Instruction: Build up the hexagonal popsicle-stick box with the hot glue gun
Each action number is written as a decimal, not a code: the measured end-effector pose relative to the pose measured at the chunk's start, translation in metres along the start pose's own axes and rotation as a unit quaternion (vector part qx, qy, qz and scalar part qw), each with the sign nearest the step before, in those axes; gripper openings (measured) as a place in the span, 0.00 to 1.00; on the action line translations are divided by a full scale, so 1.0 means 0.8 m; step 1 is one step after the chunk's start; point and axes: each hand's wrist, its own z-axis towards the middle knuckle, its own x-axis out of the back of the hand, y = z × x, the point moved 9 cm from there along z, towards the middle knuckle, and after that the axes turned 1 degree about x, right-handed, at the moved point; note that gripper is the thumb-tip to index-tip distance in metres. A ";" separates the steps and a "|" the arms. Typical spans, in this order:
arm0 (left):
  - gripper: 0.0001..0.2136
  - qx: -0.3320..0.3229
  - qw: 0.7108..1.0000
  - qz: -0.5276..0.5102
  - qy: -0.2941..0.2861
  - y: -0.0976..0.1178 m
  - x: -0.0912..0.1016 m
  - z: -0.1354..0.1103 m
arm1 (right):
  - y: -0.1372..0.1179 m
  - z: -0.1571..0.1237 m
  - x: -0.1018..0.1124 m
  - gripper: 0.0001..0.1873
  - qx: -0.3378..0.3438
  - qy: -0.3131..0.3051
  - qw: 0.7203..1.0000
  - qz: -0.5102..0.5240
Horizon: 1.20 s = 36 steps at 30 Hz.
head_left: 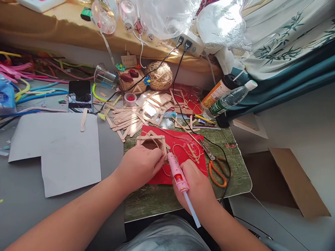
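My right hand (196,185) grips a pink glue gun (177,173), its nozzle pointing up at the corner of a small frame of craft sticks (151,140). A white glue stick pokes out of the gun's back end. My left hand (141,164) rests on the frame's near side, fingers pinched on a stick there. The frame lies on a red sheet (182,147) over a small green table (236,174).
Loose craft sticks (131,119) are piled behind the frame. Orange-handled scissors (218,167), a twine ball (159,76), a phone (79,96), two bottles (227,99), grey card (57,152) and coloured pipe cleaners (26,78) lie around. A black cord crosses the red sheet.
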 end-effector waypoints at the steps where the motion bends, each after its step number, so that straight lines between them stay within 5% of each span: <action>1: 0.17 -0.002 1.000 0.000 0.001 0.000 0.000 0.000 | -0.001 0.000 -0.001 0.05 0.002 -0.002 1.000 -0.008; 22: 0.17 -0.007 1.000 0.011 0.005 0.003 0.003 0.001 | 0.022 0.000 0.004 0.14 -0.041 -0.027 0.999 -0.009; 27: 0.16 -0.011 1.000 0.010 0.002 0.002 0.001 0.000 | 0.017 0.003 0.015 0.10 -0.050 -0.016 0.994 0.091; 32: 0.15 -0.035 0.999 0.000 -0.006 -0.009 -0.001 -0.001 | 0.043 0.008 0.034 0.11 -0.127 0.012 0.952 0.278; 36: 0.16 -0.033 0.998 -0.026 -0.043 -0.024 -0.003 0.001 | 0.085 0.006 0.005 0.19 -0.244 -0.071 0.864 0.435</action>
